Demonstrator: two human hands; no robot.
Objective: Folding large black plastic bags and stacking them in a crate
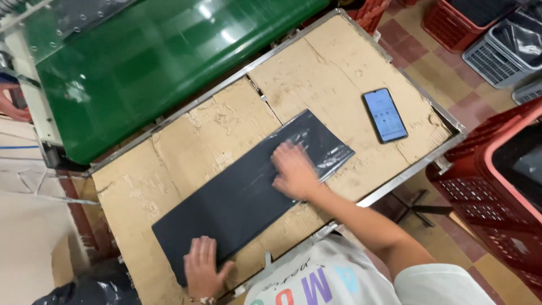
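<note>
Two hands lie flat on the long dark fabric piece in a clear plastic sleeve [248,186], which stretches diagonally from the lower left of the frame up toward the centre. From my remote seat I see the left hand [201,266] at the lower left, palm down and fingers spread on the near end of the dark piece, gripping nothing. The right hand [293,170] sits near the middle of the frame, also opened out and pressed on the upper part of the piece, just below where the glossy plastic wrinkles; its fingers are a little blurred.

The piece rests on a work table [446,125] with a metal rim, topped with worn cardboard sheets [316,73]. A smartphone [384,114] with a lit screen lies on the cardboard in the upper right, well apart from both hands. A green conveyor belt [158,56] fills the upper left. Red plastic crates [497,181] stand on the tiled floor at the right edge, and a grey crate [502,51] sits in the upper right corner.
</note>
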